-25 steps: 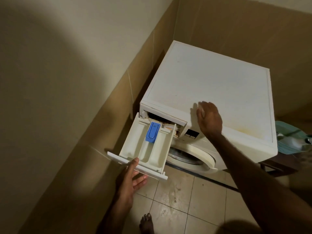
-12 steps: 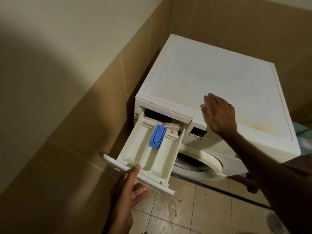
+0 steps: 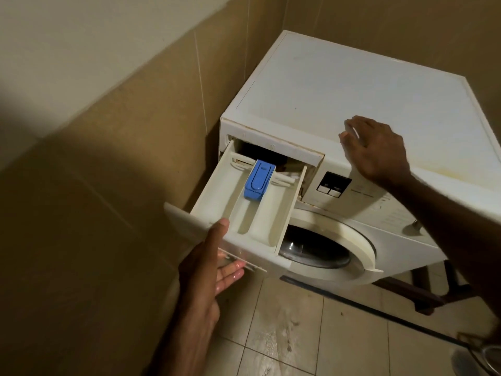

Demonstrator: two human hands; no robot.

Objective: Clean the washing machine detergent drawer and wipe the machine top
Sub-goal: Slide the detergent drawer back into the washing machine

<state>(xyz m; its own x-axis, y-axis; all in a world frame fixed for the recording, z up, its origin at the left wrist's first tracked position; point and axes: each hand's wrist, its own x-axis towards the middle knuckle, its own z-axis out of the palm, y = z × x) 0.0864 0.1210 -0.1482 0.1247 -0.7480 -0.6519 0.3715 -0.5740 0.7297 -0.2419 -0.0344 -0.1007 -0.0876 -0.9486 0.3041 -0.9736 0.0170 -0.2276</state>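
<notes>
Drawer-removal step: left hand (image 3: 208,270) grips the detergent drawer (image 3: 244,213) front, right hand (image 3: 376,150) flat, empty, bracing the machine top (image 3: 352,85) (next probably press the blue tab (image 3: 259,179)).

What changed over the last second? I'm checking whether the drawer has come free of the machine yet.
Little has changed. The right hand went from flat on the machine top to curled fingers at its front edge. The detergent drawer is still pulled out and seated in its slot, the left hand still gripping its front panel, blue insert in place.
</notes>
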